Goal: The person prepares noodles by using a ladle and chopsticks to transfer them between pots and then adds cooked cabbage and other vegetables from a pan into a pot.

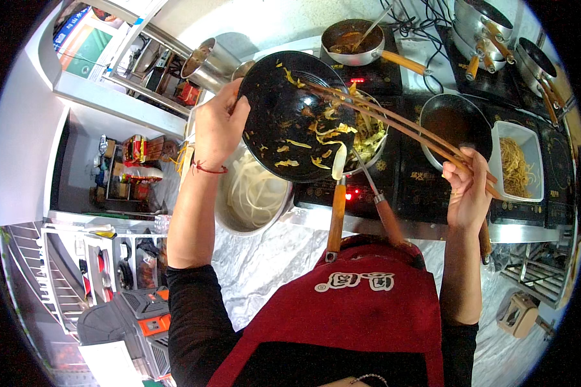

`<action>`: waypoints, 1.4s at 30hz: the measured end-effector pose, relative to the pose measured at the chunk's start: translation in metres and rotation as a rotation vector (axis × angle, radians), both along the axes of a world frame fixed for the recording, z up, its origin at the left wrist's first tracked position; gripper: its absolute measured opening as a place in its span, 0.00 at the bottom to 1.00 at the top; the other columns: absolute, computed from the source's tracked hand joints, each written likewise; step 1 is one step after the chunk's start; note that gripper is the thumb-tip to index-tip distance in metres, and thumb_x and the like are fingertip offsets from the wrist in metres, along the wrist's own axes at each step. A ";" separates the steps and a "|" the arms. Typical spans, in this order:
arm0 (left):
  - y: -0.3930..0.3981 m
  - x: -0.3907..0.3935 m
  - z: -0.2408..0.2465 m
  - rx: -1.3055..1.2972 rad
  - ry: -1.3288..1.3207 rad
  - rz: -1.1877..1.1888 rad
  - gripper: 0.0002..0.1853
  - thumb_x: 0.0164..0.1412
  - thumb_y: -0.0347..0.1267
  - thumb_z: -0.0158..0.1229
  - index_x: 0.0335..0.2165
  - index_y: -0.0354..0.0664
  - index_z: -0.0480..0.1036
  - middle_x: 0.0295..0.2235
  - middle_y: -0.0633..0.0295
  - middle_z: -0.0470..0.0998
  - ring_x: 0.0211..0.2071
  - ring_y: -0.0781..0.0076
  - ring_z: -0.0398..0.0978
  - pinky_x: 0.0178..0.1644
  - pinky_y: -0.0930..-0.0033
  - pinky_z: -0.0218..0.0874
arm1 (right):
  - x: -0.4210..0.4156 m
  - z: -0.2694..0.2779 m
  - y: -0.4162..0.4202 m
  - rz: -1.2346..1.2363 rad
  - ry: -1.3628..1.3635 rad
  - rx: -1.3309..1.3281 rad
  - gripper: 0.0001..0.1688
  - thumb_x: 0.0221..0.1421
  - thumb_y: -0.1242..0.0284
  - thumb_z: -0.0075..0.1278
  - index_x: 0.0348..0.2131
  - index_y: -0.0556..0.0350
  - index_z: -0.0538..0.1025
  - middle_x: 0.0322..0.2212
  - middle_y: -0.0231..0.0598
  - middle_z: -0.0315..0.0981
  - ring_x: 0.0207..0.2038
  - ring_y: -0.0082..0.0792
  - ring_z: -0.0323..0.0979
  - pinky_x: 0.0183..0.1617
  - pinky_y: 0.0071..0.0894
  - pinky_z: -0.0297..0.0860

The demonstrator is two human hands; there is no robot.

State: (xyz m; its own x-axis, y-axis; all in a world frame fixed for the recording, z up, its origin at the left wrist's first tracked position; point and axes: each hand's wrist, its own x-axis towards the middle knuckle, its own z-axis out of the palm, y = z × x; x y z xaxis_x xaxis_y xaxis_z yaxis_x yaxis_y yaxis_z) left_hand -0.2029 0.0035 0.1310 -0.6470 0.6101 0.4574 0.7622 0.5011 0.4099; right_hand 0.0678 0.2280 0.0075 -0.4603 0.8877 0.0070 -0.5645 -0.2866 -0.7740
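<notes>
My left hand (218,126) grips the rim of a wide black bowl (271,113), thumb on the inner side. The bowl is tilted over a saucepan (337,213) and hides much of it. Strips of yellowish-green vegetable (340,159) cling inside the bowl, and one pale piece hangs over its edge. In my right hand (469,191) is a pair of long wooden chopsticks (397,121), their tips inside the bowl. More shredded vegetable (370,140) shows in the saucepan. A utensil with a wooden handle (389,217) leans out of it.
Left of the cooktops, a metal pot (222,213) holds broad white noodles (254,188). A pan of dark liquid (455,126) and a plastic tub (537,169) of thin noodles stand right. Behind are a sauce-filled saucepan (377,55), stacked saucepans (465,43) and loose cables (426,19).
</notes>
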 end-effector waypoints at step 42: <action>0.009 -0.010 -0.024 0.007 0.377 0.212 0.17 0.50 0.29 0.51 0.42 0.44 0.70 0.19 0.51 0.73 0.19 0.54 0.73 0.22 0.61 0.63 | 0.038 -0.029 0.007 -0.091 -0.232 0.026 0.16 0.60 0.68 0.37 0.37 0.66 0.68 0.27 0.44 0.72 0.25 0.32 0.74 0.27 0.26 0.74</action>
State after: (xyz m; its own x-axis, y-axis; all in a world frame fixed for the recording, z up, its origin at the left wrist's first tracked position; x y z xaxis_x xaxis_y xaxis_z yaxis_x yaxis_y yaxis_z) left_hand -0.2126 0.0123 0.1065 -0.5447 0.4775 0.6894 0.7396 0.6610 0.1266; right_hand 0.1055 0.2352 -0.0213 -0.3708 0.9263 -0.0666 -0.3931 -0.2215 -0.8924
